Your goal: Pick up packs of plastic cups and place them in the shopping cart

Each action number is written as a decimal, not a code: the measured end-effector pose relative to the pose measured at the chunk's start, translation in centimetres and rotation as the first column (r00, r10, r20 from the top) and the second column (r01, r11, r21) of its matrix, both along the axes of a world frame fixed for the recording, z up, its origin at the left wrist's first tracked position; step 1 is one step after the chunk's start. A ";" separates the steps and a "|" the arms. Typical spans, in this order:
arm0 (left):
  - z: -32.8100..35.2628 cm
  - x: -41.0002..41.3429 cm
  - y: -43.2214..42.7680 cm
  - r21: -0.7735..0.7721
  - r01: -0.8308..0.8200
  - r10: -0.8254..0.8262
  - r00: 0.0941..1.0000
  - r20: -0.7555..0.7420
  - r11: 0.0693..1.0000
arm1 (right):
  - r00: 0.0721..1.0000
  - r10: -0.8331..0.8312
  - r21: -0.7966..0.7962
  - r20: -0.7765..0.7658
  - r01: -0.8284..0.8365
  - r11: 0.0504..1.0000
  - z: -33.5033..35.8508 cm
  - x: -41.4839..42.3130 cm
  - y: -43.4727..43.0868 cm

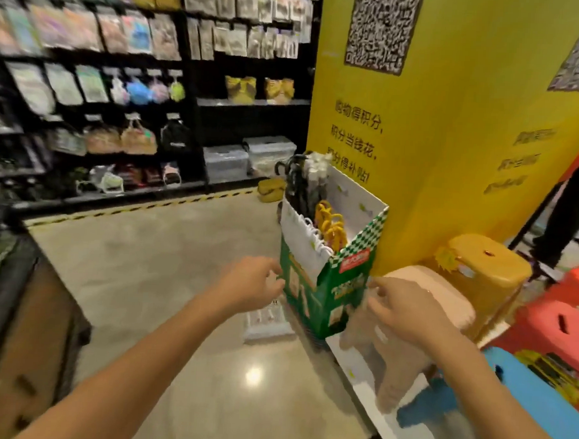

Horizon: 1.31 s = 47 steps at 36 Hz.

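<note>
Both forearms are bare to the frame's edge, no sleeves showing. The left hand (252, 284) wears nothing; the right hand (407, 310) perhaps carries a thin ring, blurred.

I note both bare forearms reaching forward from the lower edge of the head view, converging slightly. My left hand (250, 282) is back-up, fingers curled loosely forward, their tips blurred. My right hand (407, 310) is likewise back-up, fingers bent and slightly spread. Whether either hand grips anything, I cannot tell.
</note>
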<state>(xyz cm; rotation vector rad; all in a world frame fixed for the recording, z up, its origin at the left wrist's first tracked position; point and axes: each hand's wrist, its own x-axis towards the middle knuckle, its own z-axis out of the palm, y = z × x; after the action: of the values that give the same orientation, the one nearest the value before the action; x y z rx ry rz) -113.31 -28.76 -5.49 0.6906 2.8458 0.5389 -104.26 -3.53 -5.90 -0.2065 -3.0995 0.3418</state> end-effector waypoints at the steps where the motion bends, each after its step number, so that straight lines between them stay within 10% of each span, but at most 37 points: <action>1: -0.3 -0.6 -0.3 0.000 -0.042 0.042 0.999 0.010 0.999 | 1.000 0.028 -0.004 0.009 -0.028 1.000 -0.3 -1.3 -0.1; 14: -3.7 -8.3 -5.3 0.013 -0.325 0.324 0.944 0.070 0.946 | 0.965 0.257 -0.019 0.047 -0.256 0.966 -4.0 -16.7 -3.2; 47: -26.7 -48.6 -1.3 0.024 -0.332 0.318 0.920 0.228 0.943 | 0.970 0.166 -0.195 0.176 -0.131 0.972 -27.1 -57.3 -0.7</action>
<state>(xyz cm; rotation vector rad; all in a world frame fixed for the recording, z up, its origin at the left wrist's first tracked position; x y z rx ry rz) -161.94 -30.04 -32.22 0.1462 2.7501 0.7061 -161.54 -4.28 -32.97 -0.0071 -3.2813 0.6487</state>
